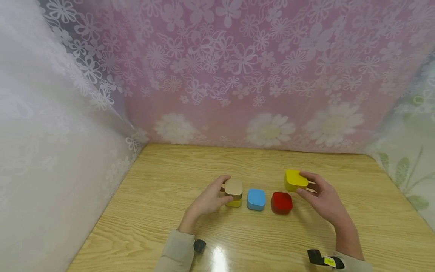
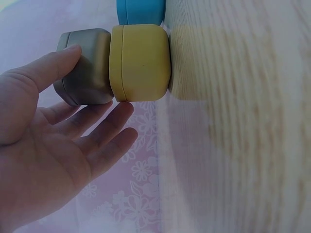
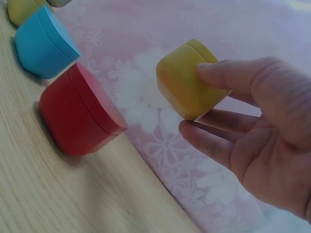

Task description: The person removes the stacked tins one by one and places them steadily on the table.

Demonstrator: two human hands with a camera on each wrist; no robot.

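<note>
My left hand [image 1: 208, 199] grips a small gold tin [image 1: 233, 186] with rounded corners, thumb on the near side and fingers behind. That tin sits on top of a yellow tin [image 2: 146, 63], which stands on the table. My right hand [image 1: 323, 200] pinches another yellow tin [image 1: 295, 180] between thumb and fingers. In the right wrist view this second yellow tin is held up off the table. Between the hands stand a blue tin [image 1: 256, 199] and a red tin [image 1: 281, 203], side by side. All have lid seams.
The wooden table [image 1: 258, 241] has a light grain and a bright reflection near its front. A pink flowered cloth [image 1: 217, 75] hangs behind its back edge. Pale cloths hang at the left [image 1: 61, 151] and right [image 1: 408, 158].
</note>
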